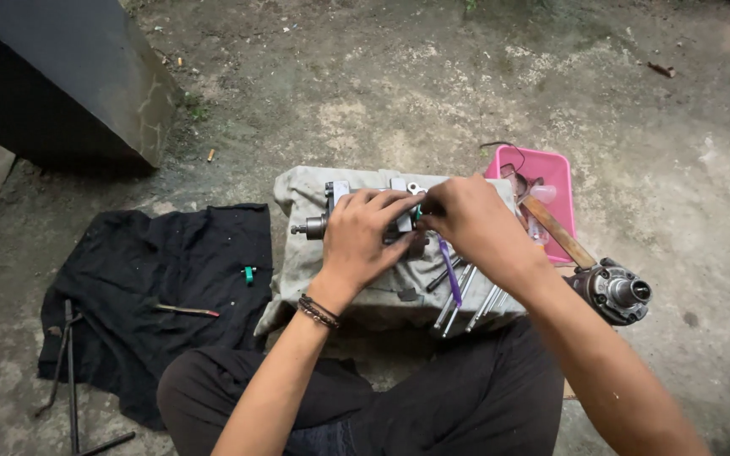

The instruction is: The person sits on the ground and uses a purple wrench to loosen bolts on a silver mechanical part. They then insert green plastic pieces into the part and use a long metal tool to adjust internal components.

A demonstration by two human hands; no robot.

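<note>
On the cloth-covered block (314,253), both hands work a small metal assembly (331,211).
The left hand (365,236) clamps it steady; the right hand (471,221) pinches a purple-handled tool (449,272) at its end, apparently mid-adjustment. The next move needs a firm hold and a fine tip. Loose metal rods (466,300) lie just beside.

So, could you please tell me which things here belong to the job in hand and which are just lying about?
In use:
left hand
right hand
metal part
grey cloth
purple tool
metal rods

Lying about:
pink tray
round metal part
black cloth
green piece
wrench
</note>
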